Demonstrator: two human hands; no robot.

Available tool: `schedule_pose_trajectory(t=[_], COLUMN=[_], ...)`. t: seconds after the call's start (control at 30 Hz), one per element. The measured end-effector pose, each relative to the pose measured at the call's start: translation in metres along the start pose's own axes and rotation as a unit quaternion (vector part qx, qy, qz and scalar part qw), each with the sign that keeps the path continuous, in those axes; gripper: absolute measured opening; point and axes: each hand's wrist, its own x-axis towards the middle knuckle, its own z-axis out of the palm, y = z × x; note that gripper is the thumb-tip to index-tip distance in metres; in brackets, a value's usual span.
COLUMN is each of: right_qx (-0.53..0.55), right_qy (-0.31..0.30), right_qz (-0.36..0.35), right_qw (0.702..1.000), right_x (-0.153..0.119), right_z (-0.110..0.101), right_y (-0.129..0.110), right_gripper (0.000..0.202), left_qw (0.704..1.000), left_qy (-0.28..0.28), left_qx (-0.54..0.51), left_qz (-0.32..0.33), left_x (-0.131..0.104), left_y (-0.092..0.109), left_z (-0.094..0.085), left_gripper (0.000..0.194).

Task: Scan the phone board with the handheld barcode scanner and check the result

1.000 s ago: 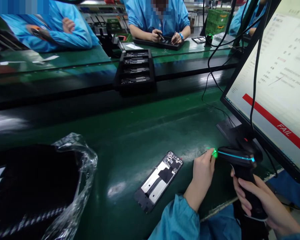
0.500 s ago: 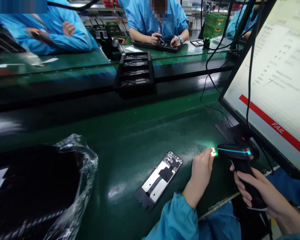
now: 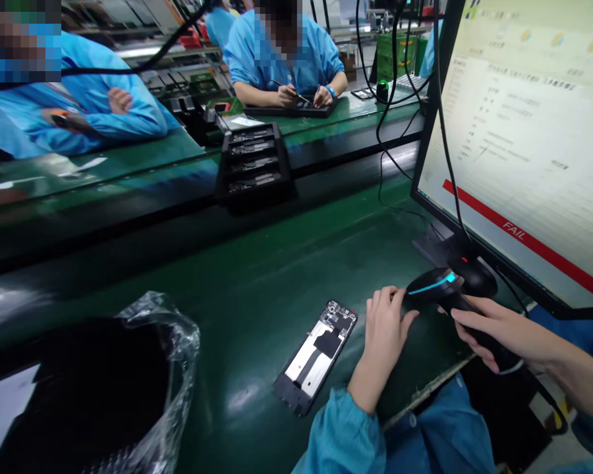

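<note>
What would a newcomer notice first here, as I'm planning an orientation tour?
Probably the monitor at right, with a red FAIL bar across its lower screen. Next, the black scanner at lower right, its blue strip glowing, gripped by the right hand, the left hand at its front end. Then the opened phone on the green table.

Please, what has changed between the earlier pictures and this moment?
The left hand moved left, nearer the opened phone, its thumb now spread out. The scanner also moved left; its bright beam no longer shows. Unchanged: the right hand grips the scanner, the phone lies on the bench, the monitor reads FAIL.
</note>
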Motion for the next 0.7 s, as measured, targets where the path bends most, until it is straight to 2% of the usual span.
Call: schedule_pose_trajectory(t=[0.1,0.3,0.37,0.53,0.7], right_qx=[-0.015,-0.007,-0.001,0.017,0.043], right_qy=[-0.002,0.015,0.017,0.008,0.014], right_qz=[-0.001,0.002,0.01,0.03,0.032], right_qw=[1.0,1.0,1.0,0.999,0.998], right_x=[0.002,0.002,0.002,0.002,-0.001], right_z=[0.0,-0.004,-0.004,-0.004,-0.002], right_y=[-0.006,-0.012,-0.011,-0.008,-0.006], right_gripper=[0.043,0.045,0.045,0.044,0.046], left_qw=[0.999,0.994,0.994,0.999,0.999], left_qy=[-0.017,-0.044,-0.038,-0.013,-0.009], left_qx=[-0.002,0.007,-0.006,-0.025,-0.014], left_qz=[0.05,0.103,0.101,0.047,0.042], left_x=[-0.012,-0.02,-0.017,-0.004,0.009], left_y=[-0.003,-0.005,-0.006,-0.007,-0.008], left_z=[-0.006,-0.007,-0.005,-0.002,0.0], left_gripper=[0.046,0.047,0.044,0.027,0.012])
